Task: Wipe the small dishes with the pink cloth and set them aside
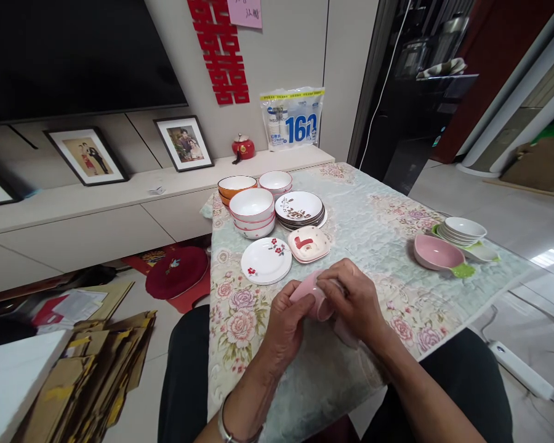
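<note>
My left hand [284,317] grips a small pink bowl [322,309], thumb pressed on its near side and fingers behind it. The bowl is tilted above the near part of the table. My right hand [353,298] is closed at the bowl's right side, fingertips bent against it. From under this hand hangs a pale, soft-looking cloth [346,335], partly hidden by the palm. Just beyond the hands lie square pinkish dishes [308,244] with a red pattern. Beside them is a stack of white plates [265,261] with red flowers.
White bowls [252,206], orange bowls [237,184] and brown-patterned plates [300,207] are stacked farther back. At the right stand a pink leaf-handled bowl [436,252] and small white bowls [464,229]. A floral cloth covers the table [351,191]. Flattened cardboard [92,369] lies left; a power strip [521,369] right.
</note>
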Motion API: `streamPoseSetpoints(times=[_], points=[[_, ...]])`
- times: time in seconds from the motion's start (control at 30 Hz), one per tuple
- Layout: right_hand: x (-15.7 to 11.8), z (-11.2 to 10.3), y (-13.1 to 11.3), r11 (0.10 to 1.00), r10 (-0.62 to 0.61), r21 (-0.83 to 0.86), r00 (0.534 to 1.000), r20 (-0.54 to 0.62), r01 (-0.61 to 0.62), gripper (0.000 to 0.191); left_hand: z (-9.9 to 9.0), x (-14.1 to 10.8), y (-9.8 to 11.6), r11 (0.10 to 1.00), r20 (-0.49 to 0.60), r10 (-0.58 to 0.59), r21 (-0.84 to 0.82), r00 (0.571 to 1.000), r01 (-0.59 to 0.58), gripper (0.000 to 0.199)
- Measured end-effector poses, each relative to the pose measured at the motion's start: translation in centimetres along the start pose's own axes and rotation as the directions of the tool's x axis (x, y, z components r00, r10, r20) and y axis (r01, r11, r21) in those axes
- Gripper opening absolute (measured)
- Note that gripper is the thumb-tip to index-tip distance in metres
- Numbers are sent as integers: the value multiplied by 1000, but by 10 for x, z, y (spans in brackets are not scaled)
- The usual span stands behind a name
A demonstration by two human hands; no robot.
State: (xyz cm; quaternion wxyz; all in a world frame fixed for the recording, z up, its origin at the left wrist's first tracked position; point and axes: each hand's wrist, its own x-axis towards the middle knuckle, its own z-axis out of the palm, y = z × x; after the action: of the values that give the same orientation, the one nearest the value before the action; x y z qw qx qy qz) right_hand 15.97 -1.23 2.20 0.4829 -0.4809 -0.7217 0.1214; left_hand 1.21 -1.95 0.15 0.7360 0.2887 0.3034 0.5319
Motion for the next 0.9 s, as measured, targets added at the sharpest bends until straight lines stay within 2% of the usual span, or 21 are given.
streamPoseSetpoints(times=[0.07,0.17,0.3,0.37,0.47,0.6,0.67,0.77,0.83,0.9], points=[[1,4,13,993,117,17,992,-56,-116,13,1,0,2,1000,-39,7,16,999,-6,22],[0,9,30,965,263,45,963,-61,-260,13,2,1,4,1000,-87,2,-1,996,-2,23],[-3,10,32,936,347,101,933,-89,-339,15,3,2,4,999,-74,0,-32,997,-2,25],[-4,8,26,949,312,93,944,-109,-303,16,3,2,4,1000,-50,3,-27,999,-4,25],[-3,5,12,985,167,70,980,-108,-160,13,3,1,3,999,-25,16,-28,1000,-17,23],[-2,1,0,998,-42,52,999,-26,43,10,2,2,3,999,0,30,-26,1000,-30,21],[-1,1,0,995,-74,62,997,13,73,10,2,2,3,1000,14,27,-5,1000,-27,24],[0,2,11,994,57,92,998,-11,-56,11,2,1,3,999,6,27,31,1000,-27,24],[0,3,20,972,207,114,978,-27,-203,13,1,1,2,998,-7,27,57,1000,-26,24],[1,4,25,946,305,121,952,-29,-299,14,-1,1,0,996,-2,26,81,1000,-26,24]])
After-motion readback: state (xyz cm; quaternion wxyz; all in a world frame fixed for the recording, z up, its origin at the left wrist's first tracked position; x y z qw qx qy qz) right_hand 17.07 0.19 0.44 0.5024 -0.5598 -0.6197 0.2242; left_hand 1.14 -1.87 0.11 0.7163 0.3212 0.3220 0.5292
